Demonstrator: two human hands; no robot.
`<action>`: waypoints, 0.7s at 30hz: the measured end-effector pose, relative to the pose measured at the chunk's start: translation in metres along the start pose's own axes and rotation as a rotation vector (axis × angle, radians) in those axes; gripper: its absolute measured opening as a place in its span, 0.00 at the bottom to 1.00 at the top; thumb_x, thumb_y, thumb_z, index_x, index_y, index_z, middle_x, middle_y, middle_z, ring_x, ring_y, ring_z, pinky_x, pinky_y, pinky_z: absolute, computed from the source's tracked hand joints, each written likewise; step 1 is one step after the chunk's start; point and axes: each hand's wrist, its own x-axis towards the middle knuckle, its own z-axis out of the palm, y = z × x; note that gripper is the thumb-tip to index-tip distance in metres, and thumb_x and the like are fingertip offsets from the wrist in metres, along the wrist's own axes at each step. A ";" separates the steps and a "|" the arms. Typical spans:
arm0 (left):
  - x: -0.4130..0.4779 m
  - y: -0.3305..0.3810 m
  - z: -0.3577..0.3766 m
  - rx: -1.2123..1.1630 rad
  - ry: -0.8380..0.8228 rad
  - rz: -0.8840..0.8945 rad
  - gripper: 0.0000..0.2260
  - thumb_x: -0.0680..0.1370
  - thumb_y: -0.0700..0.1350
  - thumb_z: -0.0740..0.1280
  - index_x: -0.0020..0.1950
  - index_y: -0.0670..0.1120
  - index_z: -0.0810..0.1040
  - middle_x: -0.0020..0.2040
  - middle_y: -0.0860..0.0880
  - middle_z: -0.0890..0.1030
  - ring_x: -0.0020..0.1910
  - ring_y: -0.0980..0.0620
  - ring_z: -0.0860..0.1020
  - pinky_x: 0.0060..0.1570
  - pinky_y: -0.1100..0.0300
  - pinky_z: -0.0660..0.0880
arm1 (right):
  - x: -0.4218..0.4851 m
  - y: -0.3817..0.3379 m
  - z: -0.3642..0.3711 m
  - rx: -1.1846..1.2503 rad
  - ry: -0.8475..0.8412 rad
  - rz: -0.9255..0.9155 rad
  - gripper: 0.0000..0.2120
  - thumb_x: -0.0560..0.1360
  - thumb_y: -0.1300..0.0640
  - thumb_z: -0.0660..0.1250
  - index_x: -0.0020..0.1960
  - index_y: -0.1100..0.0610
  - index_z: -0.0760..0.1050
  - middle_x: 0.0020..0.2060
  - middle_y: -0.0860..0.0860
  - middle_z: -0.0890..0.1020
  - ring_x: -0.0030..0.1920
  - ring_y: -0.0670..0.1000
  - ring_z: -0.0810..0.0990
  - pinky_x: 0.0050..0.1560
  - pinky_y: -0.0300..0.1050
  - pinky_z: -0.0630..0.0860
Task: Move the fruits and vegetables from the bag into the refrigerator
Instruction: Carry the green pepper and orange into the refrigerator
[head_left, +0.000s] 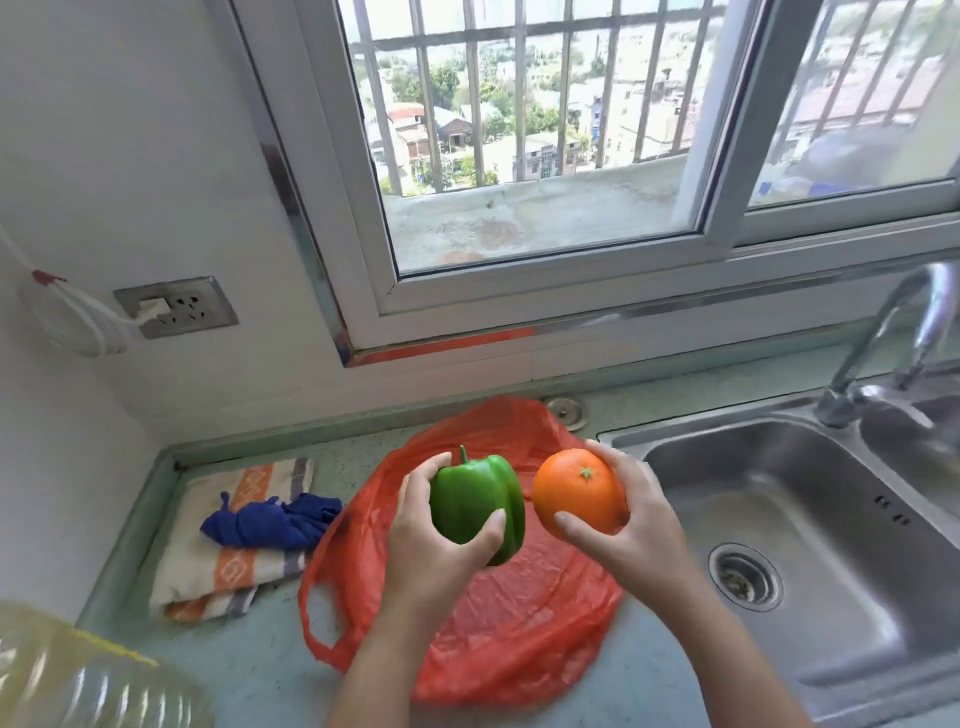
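Left hand (436, 540): fingers curled round green bell pepper (475, 501), stem up. Right hand (623, 525): fingers wrapped round orange (579, 491). Both fruits held just apart above flattened red plastic bag (498, 613) on countertop (249, 670), beside steel sink (810, 525).

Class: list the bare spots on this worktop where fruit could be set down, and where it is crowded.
Bare: pale green worktop between the clear plastic bottle, striped folded towel and red plastic bag; the strip behind the towel; the steel sink basin. Crowded: the middle, where the left hand and right hand are above the bag.
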 end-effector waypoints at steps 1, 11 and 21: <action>-0.005 0.006 -0.002 0.018 -0.017 0.053 0.30 0.59 0.58 0.70 0.59 0.60 0.66 0.57 0.62 0.70 0.56 0.67 0.69 0.49 0.75 0.68 | -0.010 -0.005 -0.006 -0.009 0.030 -0.001 0.34 0.59 0.44 0.70 0.62 0.37 0.62 0.57 0.45 0.68 0.53 0.45 0.73 0.49 0.37 0.72; -0.067 0.047 0.007 -0.124 -0.264 0.348 0.31 0.60 0.57 0.69 0.62 0.55 0.67 0.58 0.59 0.70 0.57 0.65 0.69 0.53 0.76 0.66 | -0.136 -0.036 -0.057 -0.092 0.332 0.102 0.32 0.58 0.43 0.71 0.59 0.32 0.63 0.56 0.35 0.66 0.51 0.36 0.73 0.42 0.31 0.73; -0.162 0.099 0.074 -0.282 -0.619 0.476 0.30 0.60 0.56 0.69 0.61 0.56 0.68 0.58 0.58 0.72 0.57 0.62 0.71 0.56 0.68 0.68 | -0.277 -0.037 -0.117 -0.208 0.721 0.261 0.34 0.55 0.37 0.66 0.61 0.35 0.64 0.56 0.41 0.69 0.52 0.31 0.69 0.44 0.21 0.67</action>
